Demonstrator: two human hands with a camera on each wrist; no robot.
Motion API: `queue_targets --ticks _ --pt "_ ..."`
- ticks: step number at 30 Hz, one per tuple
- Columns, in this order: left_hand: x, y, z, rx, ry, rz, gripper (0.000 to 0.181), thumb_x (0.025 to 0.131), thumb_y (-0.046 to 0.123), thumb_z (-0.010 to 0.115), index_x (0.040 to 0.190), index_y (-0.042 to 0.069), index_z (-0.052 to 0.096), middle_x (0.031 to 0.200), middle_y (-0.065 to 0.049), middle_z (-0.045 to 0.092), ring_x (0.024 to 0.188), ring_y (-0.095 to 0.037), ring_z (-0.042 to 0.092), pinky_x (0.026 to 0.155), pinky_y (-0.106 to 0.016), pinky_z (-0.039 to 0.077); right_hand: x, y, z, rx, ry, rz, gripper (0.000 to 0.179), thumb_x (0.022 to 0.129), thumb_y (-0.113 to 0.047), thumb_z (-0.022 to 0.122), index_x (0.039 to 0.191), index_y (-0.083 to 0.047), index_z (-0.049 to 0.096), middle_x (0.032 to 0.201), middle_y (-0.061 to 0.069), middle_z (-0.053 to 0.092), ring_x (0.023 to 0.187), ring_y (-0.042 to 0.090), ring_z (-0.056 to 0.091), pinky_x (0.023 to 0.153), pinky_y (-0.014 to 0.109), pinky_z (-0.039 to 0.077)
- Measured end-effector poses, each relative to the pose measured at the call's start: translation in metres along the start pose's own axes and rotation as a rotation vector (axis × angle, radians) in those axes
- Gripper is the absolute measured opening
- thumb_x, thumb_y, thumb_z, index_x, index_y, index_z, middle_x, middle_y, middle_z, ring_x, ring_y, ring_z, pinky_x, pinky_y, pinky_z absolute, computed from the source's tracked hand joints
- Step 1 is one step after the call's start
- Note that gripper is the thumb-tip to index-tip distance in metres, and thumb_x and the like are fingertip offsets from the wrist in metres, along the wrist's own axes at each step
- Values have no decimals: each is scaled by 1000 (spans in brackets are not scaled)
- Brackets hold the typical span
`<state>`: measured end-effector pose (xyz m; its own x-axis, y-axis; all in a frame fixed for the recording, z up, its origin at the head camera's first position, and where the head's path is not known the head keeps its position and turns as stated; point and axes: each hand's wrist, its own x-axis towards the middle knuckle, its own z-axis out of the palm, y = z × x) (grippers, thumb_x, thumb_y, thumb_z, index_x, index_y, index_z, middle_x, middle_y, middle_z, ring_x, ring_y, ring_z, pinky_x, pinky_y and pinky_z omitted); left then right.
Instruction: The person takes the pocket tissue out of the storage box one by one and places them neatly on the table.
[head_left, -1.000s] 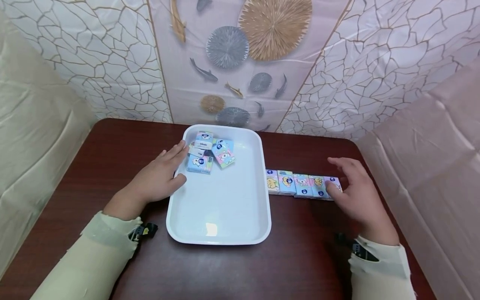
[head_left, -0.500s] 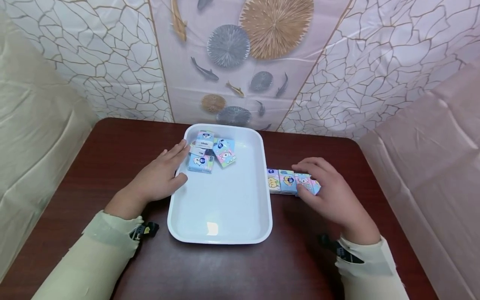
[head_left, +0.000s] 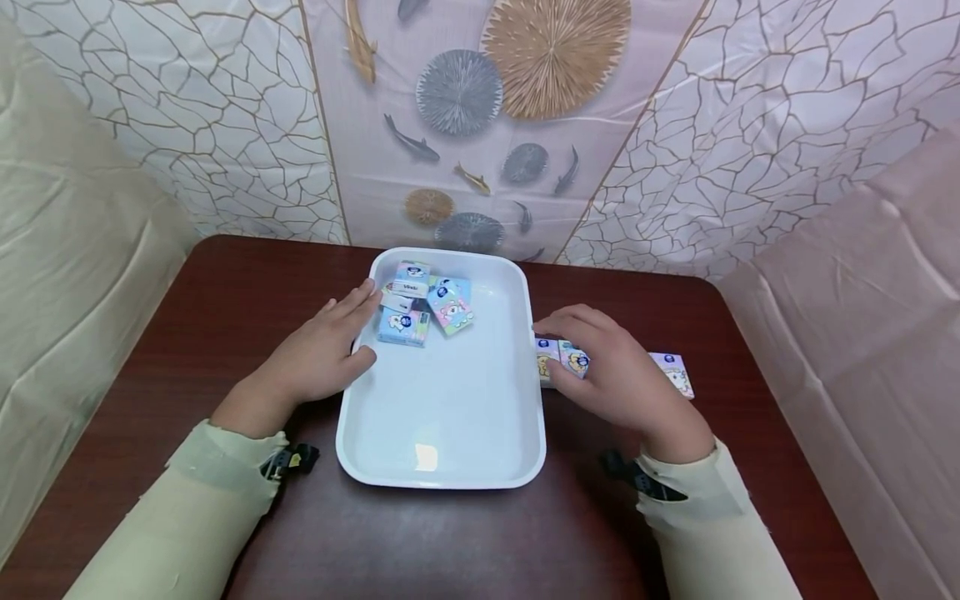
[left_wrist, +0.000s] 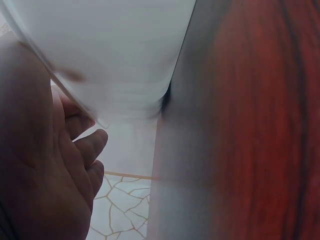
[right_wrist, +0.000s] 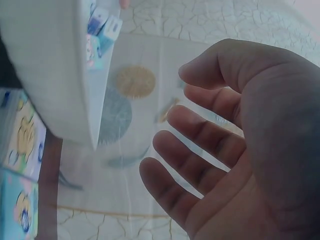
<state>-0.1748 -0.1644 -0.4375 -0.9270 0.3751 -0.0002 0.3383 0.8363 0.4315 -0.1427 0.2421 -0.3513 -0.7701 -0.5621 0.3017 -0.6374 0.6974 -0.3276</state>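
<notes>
A white tray [head_left: 442,417] stands on the table with its long sides running away from me. My left hand [head_left: 315,354] rests against its left rim, fingers extended; the left wrist view shows this hand [left_wrist: 45,145] along the tray's outer side. Several small cartoon-printed tissue packs [head_left: 450,307] lie loosely in the tray's far left part. Beyond the right rim, more tissue packs [head_left: 573,358] form a row. Over that row hangs my right hand [head_left: 611,375], fingertips near the rim, hiding the middle packs. In the right wrist view, its loosely bent fingers [right_wrist: 185,155] hold nothing.
At the row's right end a tissue pack [head_left: 673,375] shows past my hand. The dark red-brown table [head_left: 375,542] ends at a patterned cloth backdrop [head_left: 465,167]. Pale padded fabric walls [head_left: 855,275] stand at both sides.
My right hand has moved left along the row of tissue packs, from its right end to the tray's right rim. The left hand stays at the left rim.
</notes>
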Motion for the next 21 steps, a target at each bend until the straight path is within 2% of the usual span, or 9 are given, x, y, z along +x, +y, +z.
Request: queue_targets --ticks 4,7,15,21 --pt "0 0 0 2 5 3 78 102 35 51 170 19 15 178 5 4 165 -24 14 134 -53 13 12 -5 2 6 -2 -40 37 96 -24 72 132 -24 69 134 -9 63 125 9 60 107 38 55" --pt "-1 0 -1 2 6 6 78 102 35 50 170 19 16 178 5 3 165 -23 14 134 -54 13 19 -7 4 -2 -19 -37 36 96 -24 71 131 -23 70 132 -10 63 122 9 60 106 37 56" --pt "-1 0 -1 -4 15 17 77 102 34 49 170 17 16 179 2 5 165 -25 16 133 -55 13 41 -11 12 19 -63 -52 34 96 -24 69 130 -21 70 128 -7 64 102 14 62 86 32 58" --pt "-2 0 -2 -2 8 16 78 102 35 48 170 17 16 179 2 5 165 -27 16 133 -56 13 56 -15 18 85 -87 -31 37 96 -24 69 133 -27 69 128 -8 65 105 8 62 77 34 60"
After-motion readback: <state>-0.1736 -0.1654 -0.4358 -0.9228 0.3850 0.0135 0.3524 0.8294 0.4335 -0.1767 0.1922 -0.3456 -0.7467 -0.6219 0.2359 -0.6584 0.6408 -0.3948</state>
